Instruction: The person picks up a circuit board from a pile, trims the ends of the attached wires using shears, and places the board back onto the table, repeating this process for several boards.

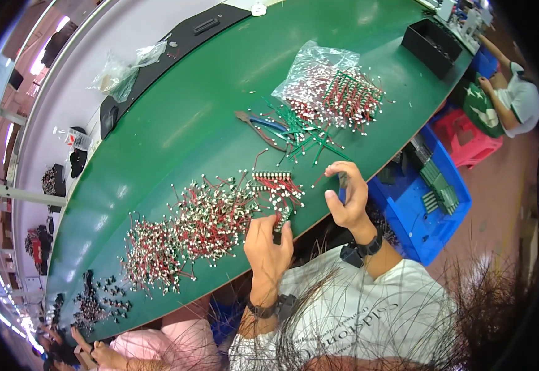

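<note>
My left hand (268, 250) is closed at the near edge of the green table, its fingertips and thumb around a small cluster of red wires with white ends (280, 221). Its fingers partly hide that cluster. Off to the right, my right hand (351, 198) is raised with fingers curled, and a thin red wire (319, 179) sits at its fingertips. A dark and blue patch shows inside its curl; I cannot tell what it is. Just beyond my left hand lies a neat row of white-ended red wires (272, 176), beside a large loose heap of similar wires (214, 213).
Blue-handled pliers (263, 127) lie by scattered green strips (303, 133). Behind is a clear plastic bag (319, 62) with more wires. A blue bin (430, 247) stands right of the table, a black box (430, 46) at far right. People sit at both sides.
</note>
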